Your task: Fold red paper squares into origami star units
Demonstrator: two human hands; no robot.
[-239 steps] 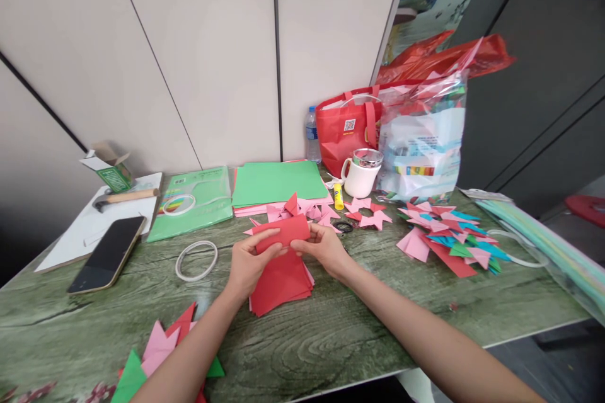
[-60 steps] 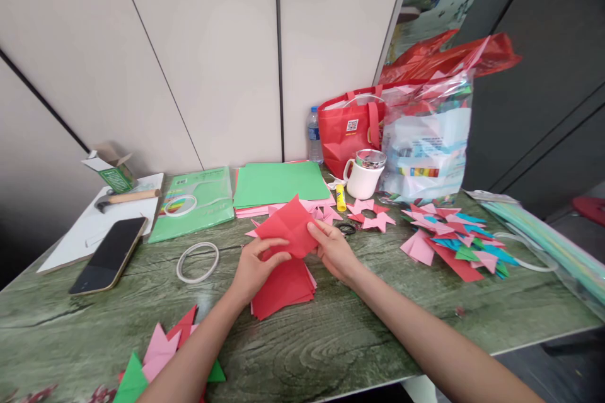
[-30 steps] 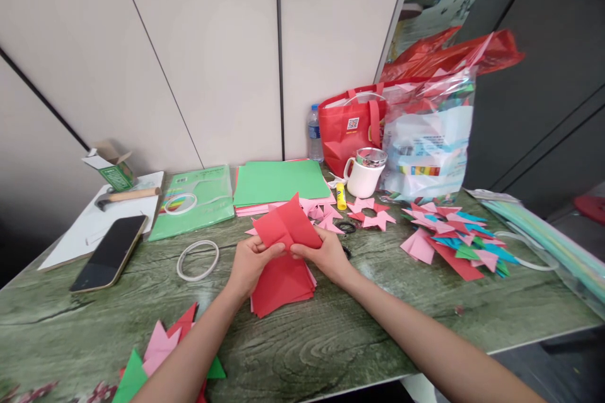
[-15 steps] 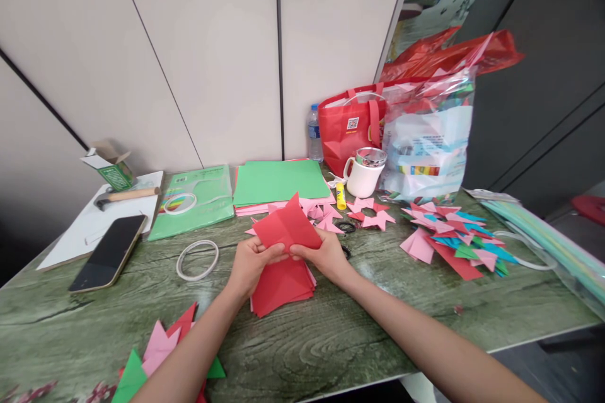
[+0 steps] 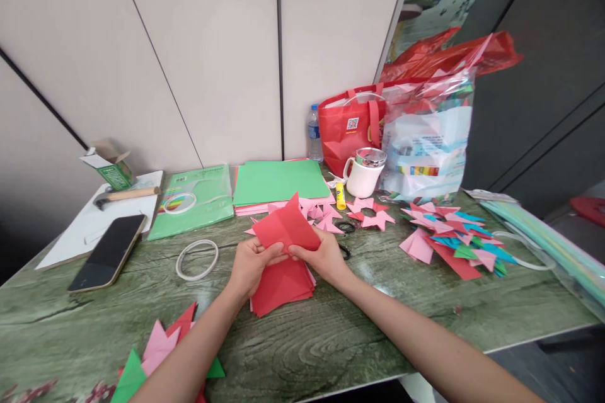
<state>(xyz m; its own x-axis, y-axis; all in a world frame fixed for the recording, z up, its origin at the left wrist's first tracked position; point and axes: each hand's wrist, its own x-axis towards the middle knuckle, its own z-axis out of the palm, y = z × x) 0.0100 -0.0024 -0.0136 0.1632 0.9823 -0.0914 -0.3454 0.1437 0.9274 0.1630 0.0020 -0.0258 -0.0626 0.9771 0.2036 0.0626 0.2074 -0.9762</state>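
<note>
The person's left-hand grip (image 5: 251,263) and right-hand grip (image 5: 327,257) pinch a creased red paper sheet (image 5: 287,225) over a stack of red and pink paper (image 5: 282,291) on the green wood-grain worktop (image 5: 293,352).

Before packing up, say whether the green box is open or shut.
Open: the box has flaps spread apart at its top.

Around the square red paper stack (image 5: 282,293) on the green wood-grain desk (image 5: 378,334)
Green rectangular paper sheets (image 5: 283,181) at twelve o'clock; white handled mug (image 5: 363,179) at one, before the red handled bag (image 5: 339,138); multicoloured folded-paper pile (image 5: 449,227) at two-thirty; round white ring (image 5: 195,278) at nine-thirty, flat black phone (image 5: 108,253) beyond.
</note>
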